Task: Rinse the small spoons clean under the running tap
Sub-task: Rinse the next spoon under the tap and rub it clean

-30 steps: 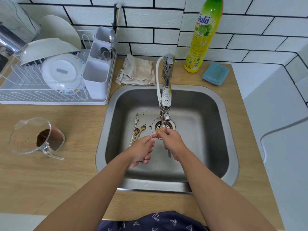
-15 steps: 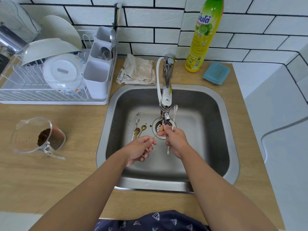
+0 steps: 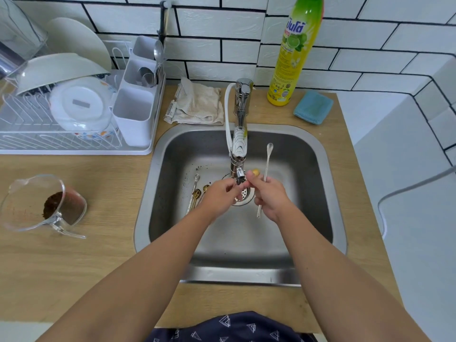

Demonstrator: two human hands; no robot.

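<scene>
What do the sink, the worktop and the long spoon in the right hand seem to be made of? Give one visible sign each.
Sink: likely stainless steel, brushed grey with soft reflections.
Worktop: wood or wood-look laminate, pale with a fine grain.
Long spoon: looks white or pale silver, either plastic or metal; too small to tell. The right hand grips it.

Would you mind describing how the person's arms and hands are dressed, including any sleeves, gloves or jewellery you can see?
Both forearms are bare up to the frame edge: no sleeves show. The left hand and right hand wear no gloves, and no rings, watch or bracelets are visible. The only clothing in view is a dark navy garment with a pale triangle print, at the bottom edge.
</scene>
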